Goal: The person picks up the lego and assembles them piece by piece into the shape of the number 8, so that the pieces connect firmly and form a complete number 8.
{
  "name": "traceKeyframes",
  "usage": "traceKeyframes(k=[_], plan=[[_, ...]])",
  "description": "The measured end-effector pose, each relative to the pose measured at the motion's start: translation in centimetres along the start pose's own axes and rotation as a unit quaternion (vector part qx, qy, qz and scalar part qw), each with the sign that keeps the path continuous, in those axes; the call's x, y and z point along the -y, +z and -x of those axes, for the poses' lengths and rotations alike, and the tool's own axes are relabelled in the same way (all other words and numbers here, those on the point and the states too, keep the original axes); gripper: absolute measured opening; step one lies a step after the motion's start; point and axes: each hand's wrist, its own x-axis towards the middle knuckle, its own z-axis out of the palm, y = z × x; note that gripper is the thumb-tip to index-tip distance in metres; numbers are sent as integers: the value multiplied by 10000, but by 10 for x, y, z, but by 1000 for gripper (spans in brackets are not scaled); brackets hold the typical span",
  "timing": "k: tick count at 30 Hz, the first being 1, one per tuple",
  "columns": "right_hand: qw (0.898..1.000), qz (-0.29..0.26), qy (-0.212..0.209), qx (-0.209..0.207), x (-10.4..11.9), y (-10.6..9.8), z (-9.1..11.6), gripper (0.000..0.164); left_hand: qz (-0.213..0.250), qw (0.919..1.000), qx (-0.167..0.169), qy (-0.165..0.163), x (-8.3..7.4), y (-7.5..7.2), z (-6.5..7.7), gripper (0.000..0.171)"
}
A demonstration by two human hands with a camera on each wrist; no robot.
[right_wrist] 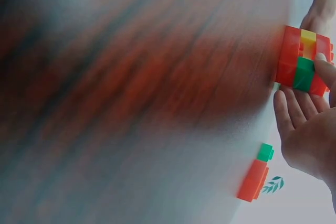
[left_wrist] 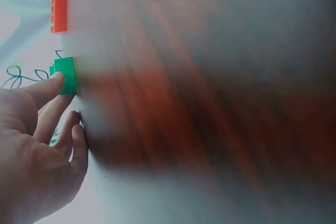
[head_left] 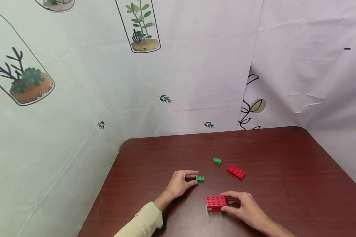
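Observation:
My left hand [head_left: 179, 182] pinches a small green building brick [head_left: 200, 179] that sits on the table near the middle. In the left wrist view the thumb presses one side of this green brick [left_wrist: 69, 80]. To the right and closer to me, my right hand [head_left: 245, 206] grips a stack of bricks [head_left: 216, 200] at its right end. The right wrist view shows its layers: a red brick [right_wrist: 287, 56] at the bottom, yellow [right_wrist: 308, 38] and green [right_wrist: 303, 74] pieces in the middle, and red on top, partly hidden by the thumb.
Behind the hands, a loose green brick [head_left: 217, 161] and a loose red brick [head_left: 236, 171] lie on the dark brown table [head_left: 273, 148]. White fabric [head_left: 195, 72] printed with plants hangs along the table's back and sides.

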Motion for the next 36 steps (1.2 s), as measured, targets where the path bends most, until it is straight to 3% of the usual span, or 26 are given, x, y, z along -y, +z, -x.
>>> traceKeyframes(k=[8,18,26,36], plan=[[10000,12,39,-1,0,-1,0,40,-211,9996,121,121,-8,2,7,33],[10000,-21,-18,-13,0,0,0,40,-599,9971,318,337,-8,4,-2,47],[10000,-14,-21,0,1,0,0,40,-645,9945,631,536,-7,7,-10,54],[10000,6,-87,-2,1,0,-1,39,-541,9950,711,443,-7,9,-13,53]])
